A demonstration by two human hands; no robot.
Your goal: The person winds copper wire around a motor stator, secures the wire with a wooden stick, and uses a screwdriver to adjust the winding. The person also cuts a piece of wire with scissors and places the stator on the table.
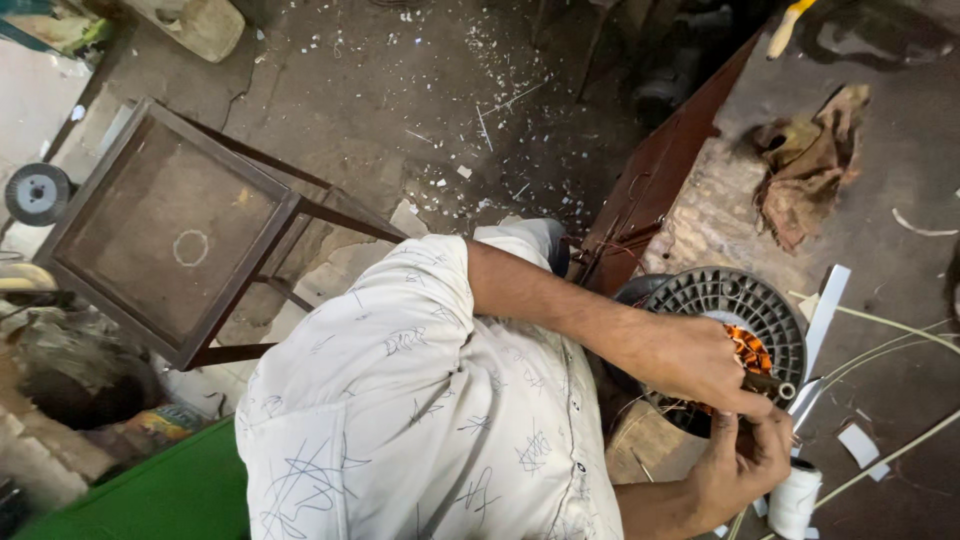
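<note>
Gripping copper winding [748,350], both hands [715,365] meeting on motor stator [700,295]

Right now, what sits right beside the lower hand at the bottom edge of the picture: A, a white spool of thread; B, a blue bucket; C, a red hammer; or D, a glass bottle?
A: a white spool of thread stands on the workbench just beside the hand at the bottom, below the round grey motor part with copper windings that both hands work on.
</note>
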